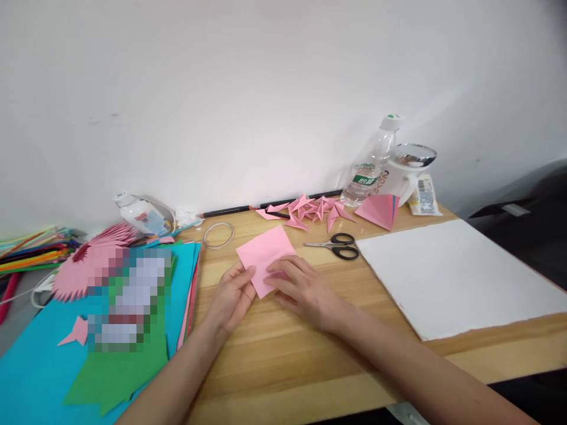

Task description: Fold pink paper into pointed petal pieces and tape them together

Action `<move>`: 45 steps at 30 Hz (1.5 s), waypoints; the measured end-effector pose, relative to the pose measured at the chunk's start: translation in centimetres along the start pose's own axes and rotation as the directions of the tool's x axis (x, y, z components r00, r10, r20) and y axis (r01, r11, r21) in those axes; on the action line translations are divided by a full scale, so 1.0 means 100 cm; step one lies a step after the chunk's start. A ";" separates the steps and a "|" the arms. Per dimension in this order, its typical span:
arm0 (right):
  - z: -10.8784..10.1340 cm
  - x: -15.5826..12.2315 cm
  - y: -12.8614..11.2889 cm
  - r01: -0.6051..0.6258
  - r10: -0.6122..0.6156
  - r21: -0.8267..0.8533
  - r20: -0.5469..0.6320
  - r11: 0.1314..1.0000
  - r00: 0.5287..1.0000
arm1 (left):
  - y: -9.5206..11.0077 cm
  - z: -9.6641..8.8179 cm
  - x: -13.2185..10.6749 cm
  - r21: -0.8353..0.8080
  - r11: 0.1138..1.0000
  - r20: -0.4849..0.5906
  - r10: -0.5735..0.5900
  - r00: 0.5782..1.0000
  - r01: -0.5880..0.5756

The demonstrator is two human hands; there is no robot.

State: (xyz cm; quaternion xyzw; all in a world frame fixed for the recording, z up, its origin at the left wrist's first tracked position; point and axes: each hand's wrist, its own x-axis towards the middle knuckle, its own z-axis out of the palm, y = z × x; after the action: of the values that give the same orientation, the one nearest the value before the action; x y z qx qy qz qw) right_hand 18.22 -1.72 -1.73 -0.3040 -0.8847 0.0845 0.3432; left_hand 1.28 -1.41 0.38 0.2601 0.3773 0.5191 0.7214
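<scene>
Pink paper (266,251) is in front of the person, over the wooden table (252,372); I cannot tell if it touches the wood. The left hand (233,293) pinches its lower left edge, with the thumb on top. The right hand (305,289) lays its bent fingers over the right part of the sheet; its thumb is hidden, so I cannot tell if it grips. Scissors (343,248) lie just beyond the right hand, the blades pointing to the left. Behind them are the folded pieces (316,208), in a pink group. On the right lies the white board (460,283); on the left, green paper (128,375) lies on blue paper (31,369).
</scene>
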 end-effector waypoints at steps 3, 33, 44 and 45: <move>0.000 0.001 0.000 -0.004 0.004 -0.011 -0.031 1.000 1.000 | 0.000 0.002 -0.002 0.001 1.000 0.032 -0.019 0.999 0.019; -0.005 0.003 0.000 -0.358 0.532 0.487 -0.283 0.797 0.798 | -0.010 0.001 -0.004 0.306 0.943 0.063 0.118 0.991 -0.132; 0.004 0.004 0.000 -0.429 0.758 0.870 0.105 0.243 0.644 | -0.009 0.003 -0.005 0.291 0.953 -0.014 0.093 0.996 -0.085; 0.003 0.005 -0.001 -0.410 0.762 0.885 0.106 0.220 0.639 | -0.009 0.003 -0.005 0.289 0.954 -0.024 0.088 0.996 -0.077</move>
State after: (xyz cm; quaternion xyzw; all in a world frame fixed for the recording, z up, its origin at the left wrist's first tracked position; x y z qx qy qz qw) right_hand 17.67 -1.47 -1.67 -0.4184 -0.4526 0.5767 0.5362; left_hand 1.93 -2.15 -0.02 0.3684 0.4507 0.4931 0.6466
